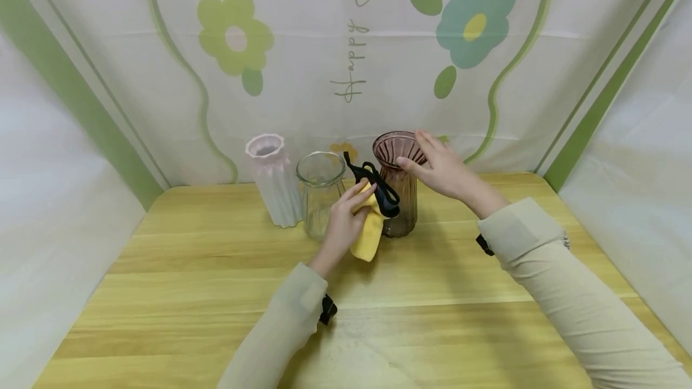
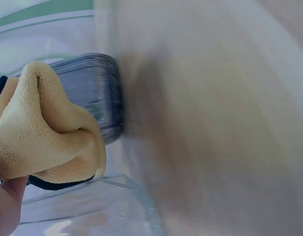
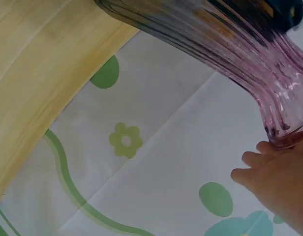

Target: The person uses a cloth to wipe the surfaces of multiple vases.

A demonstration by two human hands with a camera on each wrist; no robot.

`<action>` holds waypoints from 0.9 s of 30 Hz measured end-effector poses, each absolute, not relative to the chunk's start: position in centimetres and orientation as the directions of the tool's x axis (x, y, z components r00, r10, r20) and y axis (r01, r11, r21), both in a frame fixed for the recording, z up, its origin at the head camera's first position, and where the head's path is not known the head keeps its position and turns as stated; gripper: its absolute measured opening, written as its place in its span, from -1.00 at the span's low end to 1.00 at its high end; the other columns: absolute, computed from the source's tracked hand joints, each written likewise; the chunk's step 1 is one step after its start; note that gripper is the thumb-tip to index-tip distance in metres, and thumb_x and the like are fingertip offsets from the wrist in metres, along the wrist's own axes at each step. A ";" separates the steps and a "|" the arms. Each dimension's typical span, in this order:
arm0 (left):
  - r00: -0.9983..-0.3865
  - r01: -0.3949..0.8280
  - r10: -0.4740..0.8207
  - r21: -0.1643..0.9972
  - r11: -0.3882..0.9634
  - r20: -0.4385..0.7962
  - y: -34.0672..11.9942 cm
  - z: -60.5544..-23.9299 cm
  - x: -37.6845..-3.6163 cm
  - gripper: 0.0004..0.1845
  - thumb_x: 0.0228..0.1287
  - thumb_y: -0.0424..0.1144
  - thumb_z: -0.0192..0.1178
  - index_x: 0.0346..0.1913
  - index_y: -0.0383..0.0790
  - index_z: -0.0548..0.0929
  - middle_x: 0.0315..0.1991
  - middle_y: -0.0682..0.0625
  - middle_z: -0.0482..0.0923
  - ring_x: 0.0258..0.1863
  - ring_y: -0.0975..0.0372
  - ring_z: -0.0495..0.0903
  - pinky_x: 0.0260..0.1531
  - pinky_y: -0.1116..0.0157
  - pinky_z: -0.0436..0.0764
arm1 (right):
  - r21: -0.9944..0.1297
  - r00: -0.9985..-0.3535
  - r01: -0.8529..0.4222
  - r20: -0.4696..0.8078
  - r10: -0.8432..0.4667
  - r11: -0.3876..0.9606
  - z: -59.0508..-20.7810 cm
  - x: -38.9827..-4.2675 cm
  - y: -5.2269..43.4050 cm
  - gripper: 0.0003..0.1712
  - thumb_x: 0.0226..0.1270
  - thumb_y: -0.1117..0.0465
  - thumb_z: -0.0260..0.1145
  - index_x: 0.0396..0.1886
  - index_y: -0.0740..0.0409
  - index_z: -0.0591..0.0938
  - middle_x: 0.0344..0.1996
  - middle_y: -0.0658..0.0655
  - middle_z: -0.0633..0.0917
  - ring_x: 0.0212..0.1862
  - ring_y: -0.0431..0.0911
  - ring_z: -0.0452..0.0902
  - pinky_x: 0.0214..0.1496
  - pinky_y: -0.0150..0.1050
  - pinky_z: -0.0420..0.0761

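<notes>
In the head view my left hand [image 1: 345,221] grips a folded yellow cloth [image 1: 369,236] with a black edging and loop [image 1: 385,192]. It hangs in front of a pink-to-brown ribbed glass vase [image 1: 406,197]. The fluffy cloth [image 2: 53,132] fills the left of the left wrist view. My right hand [image 1: 446,167] holds that vase by the right side of its rim, thumb over the mouth and fingers along the outside. In the right wrist view its fingertips [image 3: 252,162] show past the rim. The vase stands upright on the table.
A clear glass vase [image 1: 319,197] stands just left of the cloth, partly behind my left hand. Further left is a pink-and-white fluted vase [image 1: 278,191], leaning slightly in view. They are near the back edge of the wooden table [image 1: 216,293], before a flowered curtain [image 1: 303,77].
</notes>
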State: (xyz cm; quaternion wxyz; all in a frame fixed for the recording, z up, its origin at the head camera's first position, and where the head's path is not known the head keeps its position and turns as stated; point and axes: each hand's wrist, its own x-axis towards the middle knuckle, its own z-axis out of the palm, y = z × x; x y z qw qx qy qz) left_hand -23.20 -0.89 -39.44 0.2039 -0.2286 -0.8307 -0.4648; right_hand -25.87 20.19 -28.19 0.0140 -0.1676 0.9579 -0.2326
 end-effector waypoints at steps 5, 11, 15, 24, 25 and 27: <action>-0.796 0.586 0.181 0.663 0.465 0.577 -0.5 -38.2 -23.1 -0.56 0.20 -0.50 0.21 0.17 -0.23 0.58 0.29 -0.19 0.44 0.28 -0.02 0.45 -0.16 0.23 0.67 | -0.439 -0.952 -0.297 0.062 -0.301 0.848 -28.1 -25.4 19.5 0.14 0.29 -0.49 -0.18 0.52 0.27 -0.19 0.53 0.28 -0.16 0.55 0.22 -0.30 0.56 0.18 -0.34; -0.832 0.543 0.213 0.673 0.502 0.512 -0.4 -37.9 -23.1 -0.55 0.22 -0.47 0.20 0.19 -0.20 0.56 0.33 -0.17 0.40 0.32 -0.01 0.41 0.12 0.15 0.60 | -0.428 -0.963 -0.265 0.068 -0.262 0.864 -28.0 -24.8 18.8 0.18 0.26 -0.53 -0.22 0.51 0.28 -0.18 0.53 0.30 -0.14 0.53 0.26 -0.26 0.55 0.22 -0.24; -0.865 0.498 0.259 0.682 0.535 0.429 -0.8 -39.1 -23.1 -0.54 0.23 -0.46 0.19 0.21 -0.17 0.54 0.35 -0.17 0.37 0.33 -0.03 0.38 0.23 0.11 0.51 | -0.433 -0.967 -0.251 0.067 -0.247 0.866 -28.0 -24.7 18.7 0.19 0.26 -0.54 -0.25 0.51 0.30 -0.18 0.53 0.31 -0.14 0.51 0.32 -0.23 0.52 0.27 -0.14; -0.847 0.530 0.327 0.615 0.584 0.419 -1.7 -41.4 -23.1 -0.54 0.23 -0.52 0.17 0.20 -0.20 0.55 0.32 -0.21 0.39 0.30 -0.06 0.42 0.14 0.16 0.58 | -0.421 -0.970 -0.238 0.051 -0.239 0.875 -27.7 -24.5 18.6 0.21 0.24 -0.56 -0.28 0.50 0.33 -0.18 0.52 0.35 -0.14 0.50 0.33 -0.17 0.49 0.28 0.00; -0.846 0.531 0.327 0.616 0.582 0.421 -1.7 -41.4 -23.1 -0.54 0.23 -0.52 0.17 0.20 -0.20 0.55 0.32 -0.21 0.39 0.30 -0.06 0.42 0.14 0.16 0.59 | -0.414 -0.969 -0.242 0.053 -0.242 0.878 -27.6 -24.5 18.6 0.22 0.23 -0.56 -0.28 0.50 0.33 -0.16 0.52 0.36 -0.12 0.50 0.33 -0.16 0.49 0.27 0.02; -0.846 0.531 0.328 0.616 0.581 0.420 -1.7 -41.3 -23.0 -0.53 0.23 -0.52 0.17 0.21 -0.20 0.55 0.32 -0.21 0.40 0.29 -0.06 0.43 0.13 0.16 0.59 | -0.403 -0.965 -0.258 0.061 -0.255 0.878 -27.5 -24.7 18.8 0.23 0.21 -0.57 -0.26 0.51 0.32 -0.14 0.51 0.37 -0.08 0.50 0.33 -0.14 0.48 0.28 0.03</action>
